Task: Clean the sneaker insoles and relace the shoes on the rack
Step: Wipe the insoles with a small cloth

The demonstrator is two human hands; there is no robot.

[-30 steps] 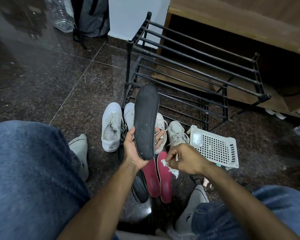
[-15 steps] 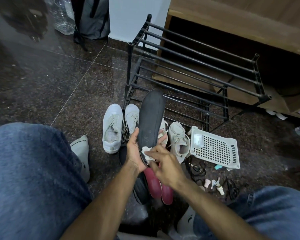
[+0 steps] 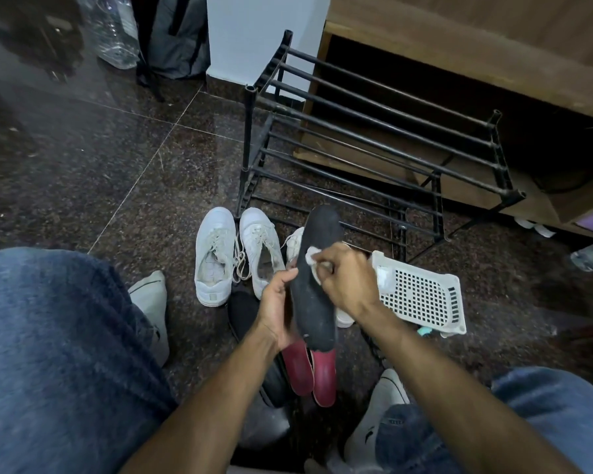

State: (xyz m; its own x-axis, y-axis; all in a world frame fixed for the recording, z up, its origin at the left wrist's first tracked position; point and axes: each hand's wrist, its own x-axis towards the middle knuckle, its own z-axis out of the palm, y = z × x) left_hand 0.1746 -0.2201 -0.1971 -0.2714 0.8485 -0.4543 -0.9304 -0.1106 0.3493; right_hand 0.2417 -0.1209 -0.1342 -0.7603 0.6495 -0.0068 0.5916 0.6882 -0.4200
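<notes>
Gripping the black insole by its heel edge, the left hand holds its length pointing away while the right hand pinches a white wipe against its upper half.

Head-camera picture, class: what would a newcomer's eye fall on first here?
The long black foam insole at centre, gripped near its heel by the left hand while the right hand presses a small white wipe against it. Just left stands a pair of white lace-up sneakers on the dark speckled floor, with the bare black metal shoe rack behind.
</notes>
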